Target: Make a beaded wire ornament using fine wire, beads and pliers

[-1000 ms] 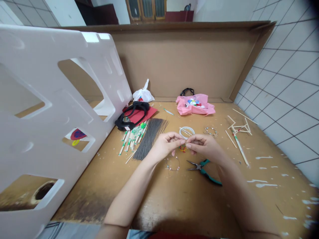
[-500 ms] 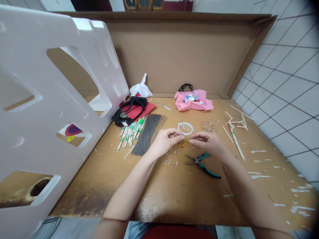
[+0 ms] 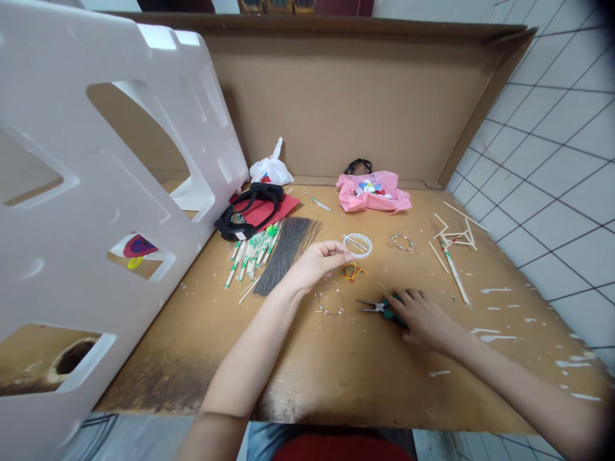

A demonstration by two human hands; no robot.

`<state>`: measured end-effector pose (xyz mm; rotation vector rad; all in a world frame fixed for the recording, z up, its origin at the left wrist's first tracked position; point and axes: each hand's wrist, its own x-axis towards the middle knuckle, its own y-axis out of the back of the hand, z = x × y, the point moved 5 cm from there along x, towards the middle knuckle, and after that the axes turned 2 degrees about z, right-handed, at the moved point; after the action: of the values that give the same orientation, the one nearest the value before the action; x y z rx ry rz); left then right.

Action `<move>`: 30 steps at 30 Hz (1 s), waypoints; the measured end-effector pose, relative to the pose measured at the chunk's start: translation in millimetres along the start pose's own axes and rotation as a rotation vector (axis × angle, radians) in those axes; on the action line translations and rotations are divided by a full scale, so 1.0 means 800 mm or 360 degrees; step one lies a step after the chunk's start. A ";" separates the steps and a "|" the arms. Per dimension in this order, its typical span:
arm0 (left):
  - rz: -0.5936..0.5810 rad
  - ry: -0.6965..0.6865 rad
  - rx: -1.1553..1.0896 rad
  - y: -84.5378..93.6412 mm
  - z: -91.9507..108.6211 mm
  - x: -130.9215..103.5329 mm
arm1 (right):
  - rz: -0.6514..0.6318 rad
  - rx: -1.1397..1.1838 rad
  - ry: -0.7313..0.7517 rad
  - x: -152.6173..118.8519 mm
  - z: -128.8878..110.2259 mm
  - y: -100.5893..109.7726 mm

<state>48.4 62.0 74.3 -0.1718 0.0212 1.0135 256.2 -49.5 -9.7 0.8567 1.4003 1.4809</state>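
Note:
Above the middle of the table, my left hand (image 3: 324, 261) is closed in a pinch; whatever sits between its fingertips is too thin to make out. My right hand (image 3: 420, 315) has its fingers around the teal handles of the long-nose pliers (image 3: 378, 307), which lie on the table with their jaws pointing left. A tangle of red, yellow and green elastic bands (image 3: 353, 271) is just right of my left fingertips. Below that hand lies a thin wire loop with small beads (image 3: 332, 313). A white ring (image 3: 365, 253) with metal needles across it rests behind.
Grey wires (image 3: 283, 256) in a bundle and paper-wrapped chopsticks (image 3: 247, 259) lie left, beside a black strap (image 3: 232, 229). A pink bag (image 3: 375, 203) and a white bag (image 3: 271, 171) sit at the back. Joined sticks (image 3: 459, 240) lie right. A white plastic panel (image 3: 158, 70) stands left.
My right hand has left the space beside my left hand and moved down and toward me onto the pliers' handles. My left hand stays pinched in nearly the same place.

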 end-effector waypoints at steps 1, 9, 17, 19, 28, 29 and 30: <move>-0.0011 0.0008 -0.0027 0.000 -0.001 0.000 | -0.0003 -0.0061 0.0006 0.005 -0.003 0.002; -0.0207 0.0125 -0.0252 -0.006 -0.004 0.001 | 0.0441 0.0050 -0.0074 0.018 0.028 0.062; -0.0384 0.0191 -0.0451 -0.012 -0.010 0.002 | 0.1168 -0.0564 0.0140 0.010 0.036 0.172; -0.0410 0.0203 -0.0493 -0.014 -0.011 0.001 | 0.1229 -0.0682 0.0133 0.014 0.031 0.184; -0.0445 0.0228 -0.0603 -0.014 -0.009 0.000 | 0.1328 -0.0827 0.0129 0.022 0.021 0.200; -0.0442 0.0224 -0.0608 -0.014 -0.008 -0.001 | 0.1338 -0.0839 0.0131 0.021 0.021 0.201; -0.0438 0.0218 -0.0612 -0.014 -0.008 -0.001 | 0.1349 -0.0848 0.0136 0.020 0.021 0.201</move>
<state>57.7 55.1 69.8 -0.5802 -0.0717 0.7214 242.4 -21.5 150.1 1.0929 0.6124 2.4003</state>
